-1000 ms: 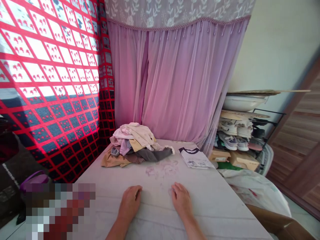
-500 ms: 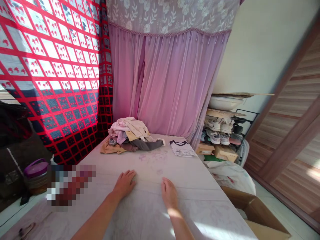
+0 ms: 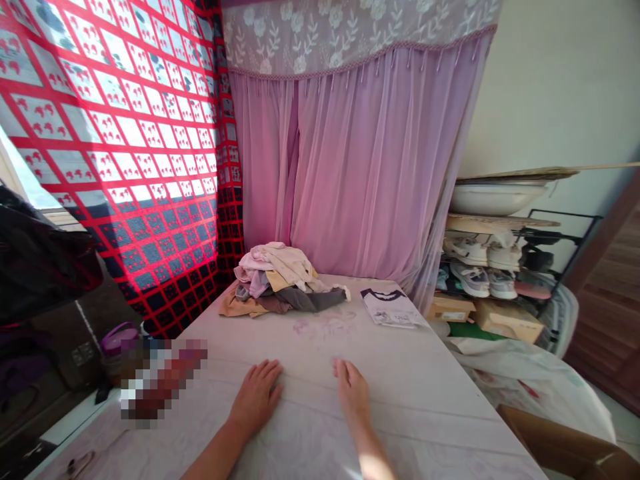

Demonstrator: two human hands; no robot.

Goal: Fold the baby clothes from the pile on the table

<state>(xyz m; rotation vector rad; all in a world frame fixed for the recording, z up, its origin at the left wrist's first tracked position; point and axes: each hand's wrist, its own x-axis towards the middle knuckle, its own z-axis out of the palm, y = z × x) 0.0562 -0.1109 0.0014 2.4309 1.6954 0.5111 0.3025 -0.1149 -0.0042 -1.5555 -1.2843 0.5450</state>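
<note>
My left hand [image 3: 257,397] lies flat on the pale sheet of the bed [image 3: 425,400], fingers stretched out and holding nothing. A little to its right, my right hand [image 3: 351,392] rests palm down on the same sheet, also with nothing in it. Farther back on the bed sits a heap of crumpled clothes [image 3: 280,280] in beige, pink and grey. A folded white T-shirt with a dark collar [image 3: 393,308] lies to the right of the heap, near the bed's edge.
A pink curtain [image 3: 350,167] hangs behind the bed and a red checked cloth [image 3: 125,147] covers the left side. A shoe rack [image 3: 500,267] with shoes and boxes stands at the right. A cardboard box [image 3: 565,447] sits low right, a purple-lidded jar [image 3: 117,343] at the left.
Both hands have stayed flat on the sheet, shifting only slightly. The view has swung a little back to the left.
</note>
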